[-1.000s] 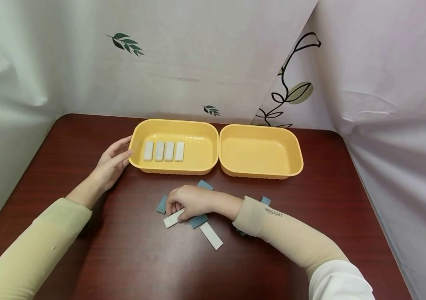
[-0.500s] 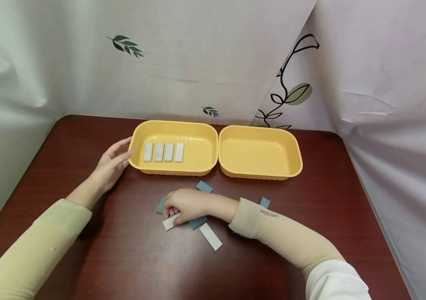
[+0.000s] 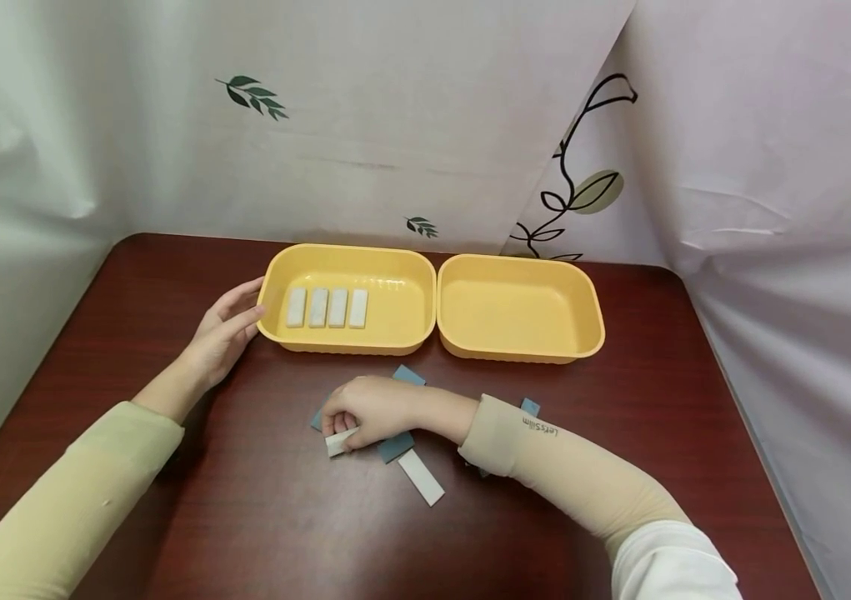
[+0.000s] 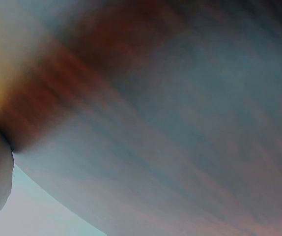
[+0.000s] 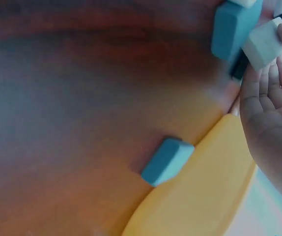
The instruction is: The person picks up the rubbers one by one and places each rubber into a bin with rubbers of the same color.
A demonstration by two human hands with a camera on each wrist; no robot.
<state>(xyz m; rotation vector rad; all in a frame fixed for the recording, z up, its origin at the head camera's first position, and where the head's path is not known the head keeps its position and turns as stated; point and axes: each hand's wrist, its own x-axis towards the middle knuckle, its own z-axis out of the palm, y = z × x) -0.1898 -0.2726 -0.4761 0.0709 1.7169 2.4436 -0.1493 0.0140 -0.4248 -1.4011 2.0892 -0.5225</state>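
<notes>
My right hand pinches a small white rectangular block between thumb and fingers, low over the table. In the right wrist view the same white block shows at the fingertips. Beside and under this hand lie blue blocks, one partly hidden, another just right of the thumb. A second white block lies nearby. My left hand rests against the left end of the left yellow tray, fingers fairly straight. Several white blocks lie in a row inside that tray.
A second yellow tray stands to the right, touching the first, with nothing in it. More blue blocks lie behind the right wrist and past the right sleeve. A patterned white sheet hangs behind the dark red table.
My right hand has shifted slightly left with the white block, whose visible part now looks tilted and shorter. The left hand keeps its place at the tray.
</notes>
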